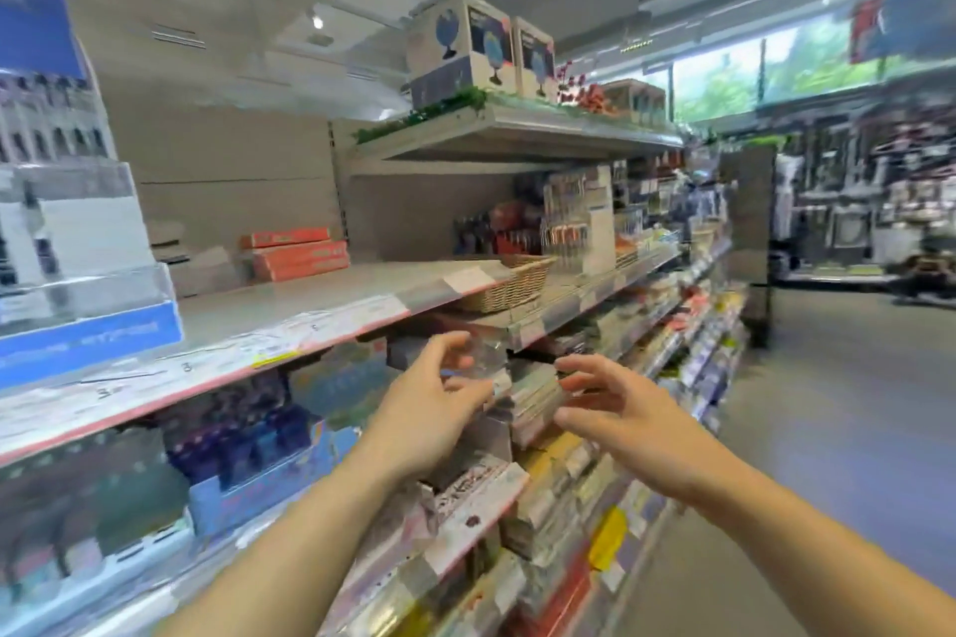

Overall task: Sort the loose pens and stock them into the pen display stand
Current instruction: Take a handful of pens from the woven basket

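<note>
- Along a shop aisle, at chest height, my two hands reach out toward the shelf edge (331, 321); the whole view is blurred
- my left hand (439, 409) curls its fingers and thumb round a small clear plastic thing (478, 357), held up just under the shelf edge; I cannot tell what it is
- my right hand (615, 409) is beside it, fingers spread and bent, thumb apart, holding nothing; its fingertips are near the clear piece but not touching it
- the pen display stand (77, 222), tiered clear plastic with a blue base and blue header, stands on the shelf far to my left, well apart from both hands; dark pens show in its tiers, too blurred to count
- orange boxes (297, 256) lie stacked at the back of that shelf; a wicker basket (509, 282) sits at its front edge, above my hands
- two globe boxes (478, 47) stand on the top shelf
- below my hands the lower shelves hold packed stationery, purple and blue packs (243, 440) to the left, yellow and red packs lower right
</note>
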Available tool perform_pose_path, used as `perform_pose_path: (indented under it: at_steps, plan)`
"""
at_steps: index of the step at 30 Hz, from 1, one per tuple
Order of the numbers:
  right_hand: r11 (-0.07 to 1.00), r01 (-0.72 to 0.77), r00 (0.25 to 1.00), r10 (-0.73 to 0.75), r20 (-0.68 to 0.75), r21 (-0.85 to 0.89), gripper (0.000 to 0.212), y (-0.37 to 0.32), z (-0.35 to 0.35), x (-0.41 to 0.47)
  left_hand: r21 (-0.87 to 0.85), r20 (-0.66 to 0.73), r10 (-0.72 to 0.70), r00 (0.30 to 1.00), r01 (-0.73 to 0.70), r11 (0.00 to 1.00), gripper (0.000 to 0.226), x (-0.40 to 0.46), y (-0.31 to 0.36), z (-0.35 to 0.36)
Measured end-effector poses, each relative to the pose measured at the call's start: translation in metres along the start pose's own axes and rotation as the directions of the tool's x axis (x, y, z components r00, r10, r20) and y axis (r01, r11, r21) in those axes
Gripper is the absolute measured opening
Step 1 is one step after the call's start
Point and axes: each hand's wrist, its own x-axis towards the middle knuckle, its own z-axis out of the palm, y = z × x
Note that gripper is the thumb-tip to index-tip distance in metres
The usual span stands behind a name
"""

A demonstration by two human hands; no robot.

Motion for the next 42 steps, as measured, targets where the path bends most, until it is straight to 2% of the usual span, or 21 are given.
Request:
perform_pose_path:
  at_steps: [2, 8, 10, 12, 15, 17, 21, 26, 29, 32, 34, 36, 38, 40, 42]
  plan:
    - [0.995, 0.013, 1.000, -0.011, 0.024, -0.096, 0.046, 0.015, -0.009, 0.025, 0.095, 0.016, 0.039, 0.999, -0.040, 0.995, 0.058, 0.045, 0.000, 0.007]
    - [0.963, 0.045, 0.997, -0.028, 0.067, -0.267, 0.045, 0.039, -0.045, 0.145, 0.356, 0.023, 0.256, 0.966, -0.247, 0.901, 0.067, 0.189, 0.011, 0.009]
    - [0.948, 0.051, 0.998, -0.034, 0.059, -0.314, 0.045, 0.044, -0.058, 0.190, 0.510, 0.034, 0.281, 0.959, -0.258, 0.821, 0.071, 0.234, 0.007, -0.001]
    - [0.942, 0.059, 0.998, -0.053, 0.026, -0.330, 0.045, 0.056, -0.069, 0.231, 0.663, 0.098, 0.280, 0.955, -0.273, 0.697, 0.071, 0.273, -0.002, -0.010]
    - [0.970, 0.060, 0.997, -0.069, -0.029, -0.237, 0.042, 0.085, -0.076, 0.280, 0.749, 0.176, 0.232, 0.957, -0.283, 0.599, 0.073, 0.319, -0.019, -0.016]
    - [0.986, 0.052, 0.997, -0.060, -0.042, -0.157, 0.043, 0.104, -0.073, 0.305, 0.761, 0.192, 0.196, 0.962, -0.272, 0.589, 0.071, 0.345, -0.032, -0.012]
    - [0.985, 0.102, 0.993, -0.108, -0.041, -0.137, 0.042, 0.127, -0.070, 0.369, 0.778, 0.177, 0.130, 0.976, -0.220, 0.588, 0.073, 0.394, -0.054, 0.001]
    - [0.949, 0.241, 0.970, -0.241, 0.027, -0.204, 0.037, 0.143, -0.068, 0.459, 0.706, 0.088, 0.049, 0.995, -0.097, 0.702, 0.063, 0.455, -0.092, 0.029]
    - [0.914, 0.342, 0.939, -0.325, 0.110, -0.217, 0.036, 0.157, -0.073, 0.509, 0.707, 0.028, -0.039, 0.999, 0.008, 0.707, 0.063, 0.495, -0.113, 0.041]
    - [0.874, 0.431, 0.890, -0.369, 0.269, -0.224, 0.038, 0.172, -0.085, 0.559, 0.745, -0.034, -0.121, 0.992, 0.106, 0.659, 0.059, 0.529, -0.128, 0.051]
    - [0.864, 0.468, 0.842, -0.371, 0.392, -0.186, 0.042, 0.181, -0.089, 0.590, 0.800, 0.005, -0.219, 0.976, 0.128, 0.586, 0.053, 0.545, -0.139, 0.058]
    - [0.844, 0.512, 0.769, -0.368, 0.523, -0.158, 0.054, 0.187, -0.084, 0.620, 0.875, 0.063, -0.335, 0.940, 0.109, 0.472, 0.045, 0.558, -0.149, 0.061]
    - [0.794, 0.582, 0.676, -0.350, 0.648, -0.179, 0.064, 0.187, -0.072, 0.650, 0.920, 0.062, -0.427, 0.902, 0.115, 0.376, 0.040, 0.568, -0.159, 0.059]
    - [0.728, 0.652, 0.586, -0.306, 0.750, -0.213, 0.070, 0.184, -0.057, 0.675, 0.938, 0.029, -0.504, 0.863, 0.150, 0.311, 0.036, 0.576, -0.171, 0.055]
    - [0.697, 0.680, 0.529, -0.252, 0.810, -0.227, 0.074, 0.181, -0.043, 0.698, 0.951, 0.017, -0.603, 0.797, 0.174, 0.256, 0.041, 0.583, -0.187, 0.051]
